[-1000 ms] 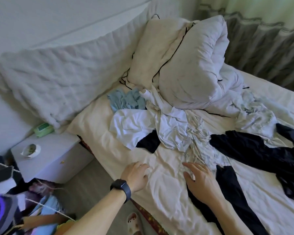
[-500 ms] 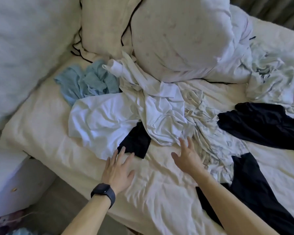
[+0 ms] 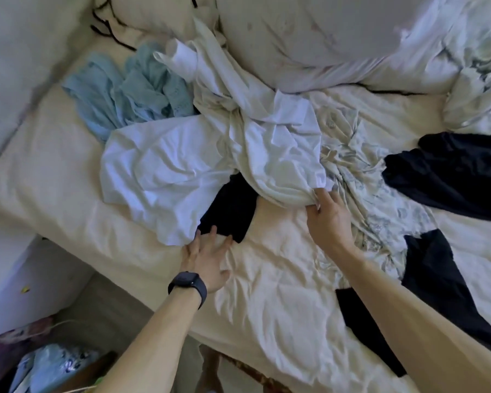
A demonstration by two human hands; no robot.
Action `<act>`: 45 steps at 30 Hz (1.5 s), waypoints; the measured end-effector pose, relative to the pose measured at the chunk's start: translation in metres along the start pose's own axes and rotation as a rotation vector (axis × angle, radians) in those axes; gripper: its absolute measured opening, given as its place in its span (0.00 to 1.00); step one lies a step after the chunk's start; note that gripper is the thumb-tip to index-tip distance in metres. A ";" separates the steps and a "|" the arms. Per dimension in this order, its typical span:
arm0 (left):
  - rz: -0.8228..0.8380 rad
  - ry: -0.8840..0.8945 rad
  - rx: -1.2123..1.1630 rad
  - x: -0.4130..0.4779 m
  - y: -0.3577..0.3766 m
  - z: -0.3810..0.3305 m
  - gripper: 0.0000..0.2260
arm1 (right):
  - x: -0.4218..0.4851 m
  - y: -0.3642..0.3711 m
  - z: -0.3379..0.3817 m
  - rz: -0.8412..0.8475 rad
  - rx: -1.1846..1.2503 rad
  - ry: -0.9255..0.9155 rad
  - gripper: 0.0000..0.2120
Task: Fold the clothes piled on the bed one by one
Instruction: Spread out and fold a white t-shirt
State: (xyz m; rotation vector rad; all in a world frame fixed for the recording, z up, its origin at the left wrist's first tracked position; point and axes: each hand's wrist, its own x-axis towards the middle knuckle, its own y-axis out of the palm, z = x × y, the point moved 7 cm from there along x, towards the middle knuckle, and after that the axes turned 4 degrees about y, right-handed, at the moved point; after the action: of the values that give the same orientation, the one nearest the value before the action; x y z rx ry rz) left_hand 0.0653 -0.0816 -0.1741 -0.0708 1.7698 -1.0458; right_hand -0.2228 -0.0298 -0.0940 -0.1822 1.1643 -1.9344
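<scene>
Bedsheet (image 3: 267, 296) carries white shirt (image 3: 278, 157), hem pinched by fingers (image 3: 325, 194) of right hand (image 3: 328, 221)

A bed (image 3: 54, 177) with a creased cream sheet fills most of the frame. A pale padded headboard (image 3: 17, 52) runs along the upper left. A cream pillow (image 3: 153, 12) leans at the top, with a bunched white duvet (image 3: 309, 38) beside it. At the left edge stands a white nightstand (image 3: 17, 279), and below it is grey-brown floor (image 3: 111, 313). Blue patterned clutter (image 3: 48, 367) sits in the lower left corner. The light is soft and cool.
</scene>
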 end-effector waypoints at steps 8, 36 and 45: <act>-0.198 0.108 -0.569 -0.054 -0.127 -0.009 0.30 | -0.085 -0.160 0.098 -0.230 0.426 -0.005 0.13; 0.079 0.767 -1.166 -0.379 -0.383 -0.183 0.06 | -0.354 -0.457 0.073 -0.743 0.570 0.165 0.14; -0.044 0.833 -1.298 -0.464 -0.414 -0.312 0.10 | -0.406 -0.431 0.124 -0.756 0.615 -0.015 0.25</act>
State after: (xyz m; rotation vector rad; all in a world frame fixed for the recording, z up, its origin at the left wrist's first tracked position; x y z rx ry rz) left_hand -0.1324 0.0818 0.4729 -0.5266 2.9463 0.2975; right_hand -0.1579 0.2715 0.4265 -0.3320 0.4476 -2.8486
